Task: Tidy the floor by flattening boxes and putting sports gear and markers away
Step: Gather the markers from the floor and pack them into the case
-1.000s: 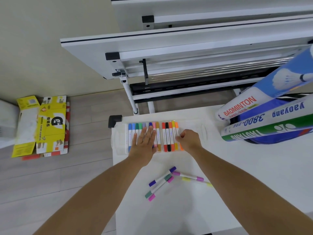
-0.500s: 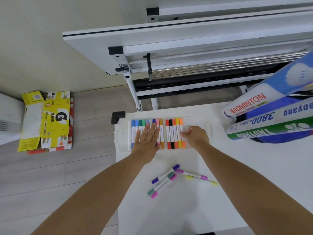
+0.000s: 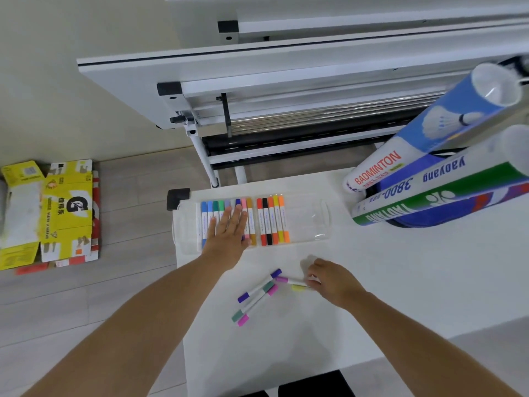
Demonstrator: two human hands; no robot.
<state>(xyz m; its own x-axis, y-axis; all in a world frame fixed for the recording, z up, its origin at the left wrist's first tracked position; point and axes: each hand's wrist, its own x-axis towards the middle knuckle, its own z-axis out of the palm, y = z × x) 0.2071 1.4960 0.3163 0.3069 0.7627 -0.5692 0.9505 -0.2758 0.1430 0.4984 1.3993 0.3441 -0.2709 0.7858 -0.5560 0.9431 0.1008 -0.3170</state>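
Just now the right hand [image 3: 332,282] left the marker case [image 3: 312,222] for the loose markers [image 3: 257,293], lower centre of the tabletop [image 3: 400,282]. Fingers curl onto two, grip unclear. The left hand [image 3: 229,233] lies flat on the cased markers. Likely fetching the next one.

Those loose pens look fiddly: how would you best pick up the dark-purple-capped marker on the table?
Pinch the dark-purple-capped marker at the middle of its white barrel, from above, across its width. It lies flat and diagonal. The teal-capped marker lies close along its lower-right side, so keep the pinch narrow.
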